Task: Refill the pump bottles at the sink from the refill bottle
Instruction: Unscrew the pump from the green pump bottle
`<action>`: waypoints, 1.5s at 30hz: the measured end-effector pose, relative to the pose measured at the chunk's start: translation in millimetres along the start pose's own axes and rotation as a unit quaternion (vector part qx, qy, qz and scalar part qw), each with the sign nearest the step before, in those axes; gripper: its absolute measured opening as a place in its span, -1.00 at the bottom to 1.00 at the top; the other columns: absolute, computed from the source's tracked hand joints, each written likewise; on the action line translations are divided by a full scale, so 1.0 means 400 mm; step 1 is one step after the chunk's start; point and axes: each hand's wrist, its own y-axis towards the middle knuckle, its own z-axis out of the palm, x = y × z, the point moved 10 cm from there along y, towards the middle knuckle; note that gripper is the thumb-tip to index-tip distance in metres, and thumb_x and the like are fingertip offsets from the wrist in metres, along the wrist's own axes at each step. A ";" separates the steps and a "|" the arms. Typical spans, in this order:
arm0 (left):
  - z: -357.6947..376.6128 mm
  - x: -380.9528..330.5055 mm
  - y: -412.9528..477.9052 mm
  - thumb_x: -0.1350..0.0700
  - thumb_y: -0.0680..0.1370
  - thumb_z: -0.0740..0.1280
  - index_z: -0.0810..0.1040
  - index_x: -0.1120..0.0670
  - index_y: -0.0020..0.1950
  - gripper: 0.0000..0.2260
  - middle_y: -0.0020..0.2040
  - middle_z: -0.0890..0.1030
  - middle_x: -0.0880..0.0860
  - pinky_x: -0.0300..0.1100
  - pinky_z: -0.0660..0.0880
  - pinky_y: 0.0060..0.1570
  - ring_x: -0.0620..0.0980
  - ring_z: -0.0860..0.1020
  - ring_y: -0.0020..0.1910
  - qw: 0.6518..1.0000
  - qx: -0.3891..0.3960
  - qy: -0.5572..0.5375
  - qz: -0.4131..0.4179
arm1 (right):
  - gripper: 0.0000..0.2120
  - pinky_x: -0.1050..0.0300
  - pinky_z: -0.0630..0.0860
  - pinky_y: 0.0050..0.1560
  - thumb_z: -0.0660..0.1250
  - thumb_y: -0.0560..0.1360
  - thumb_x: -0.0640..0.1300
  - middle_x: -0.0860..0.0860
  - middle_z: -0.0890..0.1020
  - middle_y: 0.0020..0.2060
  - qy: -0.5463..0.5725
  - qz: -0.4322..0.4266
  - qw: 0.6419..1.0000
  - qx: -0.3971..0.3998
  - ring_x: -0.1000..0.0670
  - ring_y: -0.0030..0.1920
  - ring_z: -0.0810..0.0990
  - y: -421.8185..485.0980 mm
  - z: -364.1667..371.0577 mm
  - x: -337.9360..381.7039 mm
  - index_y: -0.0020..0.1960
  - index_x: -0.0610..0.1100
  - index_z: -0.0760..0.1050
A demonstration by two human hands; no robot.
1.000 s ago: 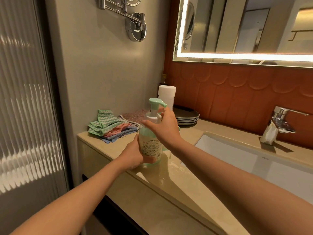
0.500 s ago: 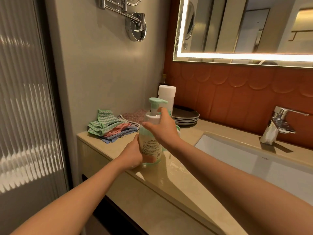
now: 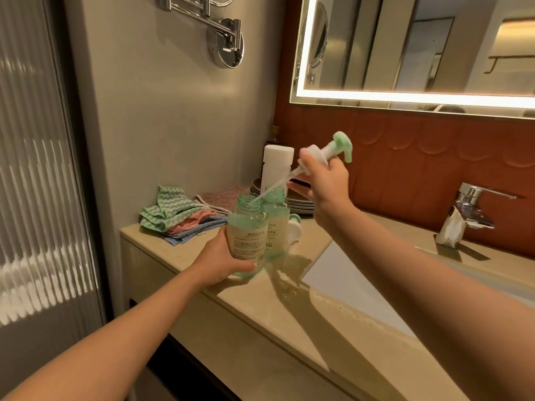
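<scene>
Pump bottle (image 3: 249, 241) sits at the near-left part of the tabletop (image 3: 289, 314) with its mouth open; whether it rests there or is just lifted I cannot tell. The left hand (image 3: 223, 261) grips its lower body, fingers and thumb curled round it from the left. The right hand (image 3: 327, 180) is up and to the right of it, fingers closed round the white collar of the pump head (image 3: 333, 149), green spout pointing away to the right. What counts is the dip tube (image 3: 275, 188): its long axis slants down and left from the right hand to the bottle's mouth, its tip at or just inside the rim. To clear it, the pull should probably follow that slant, up and right. A second bottle (image 3: 276, 227), also open, stands close behind, with a loose pump (image 3: 293, 224) lying beside it. The white bottle (image 3: 276, 166) behind, likely the refill, is nearer the right hand, which is occupied.
</scene>
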 end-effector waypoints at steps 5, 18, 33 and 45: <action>-0.013 0.006 0.008 0.11 0.25 0.58 0.29 0.00 0.29 -0.29 0.14 0.53 -0.07 -0.25 0.41 -0.01 -0.11 0.50 0.05 1.000 -0.019 -0.002 -0.009 | -0.75 0.09 0.63 -0.18 0.34 0.50 -0.11 -0.06 0.51 -0.11 0.005 0.098 0.990 -0.099 -0.06 -0.11 0.60 0.012 -0.140 -0.085 0.11 -0.16 0.37; -0.094 0.042 0.030 0.09 0.36 0.51 0.10 0.05 0.48 -0.18 0.40 0.39 0.05 0.01 0.38 0.24 0.07 0.40 0.33 0.989 -0.134 0.055 -0.025 | -0.68 0.18 0.59 -0.46 0.37 0.49 -0.12 -0.16 0.50 -0.05 -0.168 0.337 0.926 -0.011 -0.13 -0.05 0.64 -0.066 -0.126 -0.376 0.14 -0.19 0.34; -0.140 -0.106 -0.057 0.23 0.49 0.32 0.36 0.06 0.25 -0.65 0.10 0.41 -0.02 -0.30 0.26 -0.09 -0.07 0.42 0.00 0.944 -0.291 0.089 0.126 | -0.76 0.20 0.50 -0.43 0.31 0.53 -0.08 -0.16 0.56 -0.02 -0.198 0.331 0.922 -0.019 -0.05 -0.21 0.61 -0.049 -0.056 -0.413 -0.01 -0.24 0.36; 0.020 -0.204 0.036 0.21 0.54 0.30 0.29 0.04 0.37 -0.58 0.26 0.41 -0.02 -0.27 0.42 0.14 -0.10 0.43 0.23 0.986 -0.123 -0.075 0.080 | -0.62 0.23 0.43 -0.54 0.25 0.54 0.08 -0.12 0.58 -0.10 -0.374 0.240 0.895 -0.024 -0.01 -0.37 0.56 0.015 -0.145 -0.344 0.15 -0.22 0.44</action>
